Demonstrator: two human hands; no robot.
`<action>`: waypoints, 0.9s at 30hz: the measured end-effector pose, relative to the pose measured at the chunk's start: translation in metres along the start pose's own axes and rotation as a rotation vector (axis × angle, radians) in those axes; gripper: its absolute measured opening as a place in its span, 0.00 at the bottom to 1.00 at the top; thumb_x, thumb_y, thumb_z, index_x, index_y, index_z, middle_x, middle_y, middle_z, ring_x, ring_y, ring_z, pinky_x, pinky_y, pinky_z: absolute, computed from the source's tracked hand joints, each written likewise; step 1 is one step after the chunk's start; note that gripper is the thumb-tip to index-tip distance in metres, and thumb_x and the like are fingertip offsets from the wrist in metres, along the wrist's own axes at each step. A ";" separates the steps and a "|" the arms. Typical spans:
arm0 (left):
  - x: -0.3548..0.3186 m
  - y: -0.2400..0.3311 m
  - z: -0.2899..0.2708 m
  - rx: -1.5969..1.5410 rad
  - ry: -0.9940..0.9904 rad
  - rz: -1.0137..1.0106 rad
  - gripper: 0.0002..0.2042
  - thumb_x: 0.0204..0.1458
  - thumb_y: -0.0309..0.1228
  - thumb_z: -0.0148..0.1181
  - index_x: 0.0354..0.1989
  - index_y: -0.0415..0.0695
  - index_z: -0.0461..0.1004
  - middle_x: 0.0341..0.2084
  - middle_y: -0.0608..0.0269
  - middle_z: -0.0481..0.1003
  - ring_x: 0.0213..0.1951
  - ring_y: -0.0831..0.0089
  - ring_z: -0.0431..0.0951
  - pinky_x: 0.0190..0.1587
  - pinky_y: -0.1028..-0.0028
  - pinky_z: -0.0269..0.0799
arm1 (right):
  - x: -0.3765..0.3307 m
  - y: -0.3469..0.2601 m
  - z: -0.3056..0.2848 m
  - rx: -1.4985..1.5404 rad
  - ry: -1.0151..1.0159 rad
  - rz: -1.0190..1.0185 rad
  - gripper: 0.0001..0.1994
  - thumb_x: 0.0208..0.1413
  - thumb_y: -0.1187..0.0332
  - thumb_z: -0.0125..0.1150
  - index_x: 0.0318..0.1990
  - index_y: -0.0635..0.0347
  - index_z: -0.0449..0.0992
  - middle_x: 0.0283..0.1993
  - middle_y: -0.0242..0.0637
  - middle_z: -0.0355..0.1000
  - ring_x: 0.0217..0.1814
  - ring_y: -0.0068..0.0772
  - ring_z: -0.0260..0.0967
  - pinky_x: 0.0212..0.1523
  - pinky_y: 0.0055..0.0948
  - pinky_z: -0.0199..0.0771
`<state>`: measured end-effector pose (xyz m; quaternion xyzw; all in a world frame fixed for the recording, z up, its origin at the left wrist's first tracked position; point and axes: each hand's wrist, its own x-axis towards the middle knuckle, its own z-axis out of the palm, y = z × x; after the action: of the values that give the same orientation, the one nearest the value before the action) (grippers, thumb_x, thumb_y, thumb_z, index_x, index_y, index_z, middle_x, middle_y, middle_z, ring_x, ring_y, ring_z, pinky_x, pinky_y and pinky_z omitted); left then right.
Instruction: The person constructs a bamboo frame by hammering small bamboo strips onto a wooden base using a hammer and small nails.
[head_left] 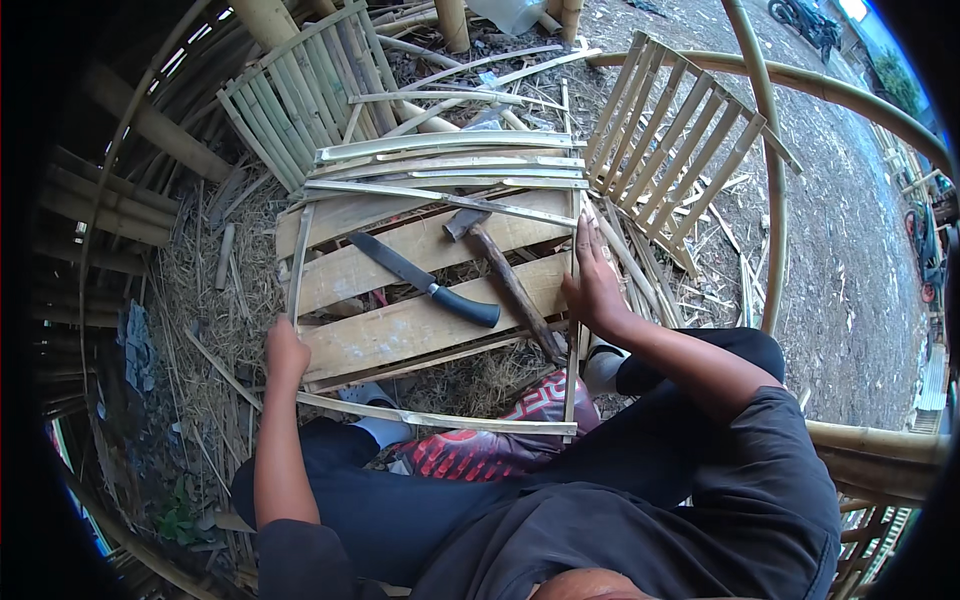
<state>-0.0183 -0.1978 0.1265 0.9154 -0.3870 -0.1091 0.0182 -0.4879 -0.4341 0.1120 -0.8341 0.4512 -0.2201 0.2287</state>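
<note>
My L hand (288,350) is curled round the lower part of the L bamboo strip (300,262); can't tell how tight. My R hand (597,285) is flat, fingers straight & together, against the R bamboo strip (571,390). Both strips run fwd over wooden planks (360,338) to a row of bamboo slats (450,165); a front slat (440,419) crosses nr my lap. Btwn my hands, on the planks: black-handled knife (432,288) w/ hammer (508,275) to its R.

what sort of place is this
Probably a small, open-sided workshop: bamboo poles edge it, slatted panels stand nearby, and a hammer and knife lie on wooden planks.
</note>
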 end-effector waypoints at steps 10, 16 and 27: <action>-0.009 0.014 -0.013 0.138 0.133 -0.028 0.11 0.47 0.17 0.61 0.40 0.34 0.74 0.39 0.37 0.80 0.45 0.41 0.81 0.48 0.49 0.78 | 0.001 0.004 -0.004 -0.035 0.154 -0.213 0.49 0.47 0.81 0.53 0.79 0.59 0.37 0.79 0.57 0.44 0.43 0.64 0.75 0.42 0.47 0.79; -0.008 0.009 -0.014 0.119 0.144 -0.039 0.11 0.47 0.18 0.61 0.41 0.35 0.74 0.39 0.38 0.80 0.46 0.41 0.81 0.49 0.50 0.78 | 0.003 0.002 -0.005 -0.022 0.133 -0.193 0.49 0.46 0.82 0.53 0.79 0.59 0.38 0.79 0.56 0.45 0.44 0.63 0.76 0.44 0.46 0.79; -0.010 0.011 -0.036 0.177 0.093 -0.075 0.12 0.50 0.22 0.62 0.44 0.37 0.74 0.42 0.41 0.80 0.48 0.43 0.80 0.51 0.52 0.78 | 0.005 -0.002 -0.010 -0.025 0.167 -0.227 0.49 0.44 0.82 0.55 0.78 0.59 0.42 0.76 0.60 0.52 0.53 0.64 0.73 0.51 0.46 0.77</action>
<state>-0.0248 -0.2001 0.1647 0.9314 -0.3594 -0.0323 -0.0487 -0.4891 -0.4392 0.1219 -0.8614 0.3739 -0.3075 0.1533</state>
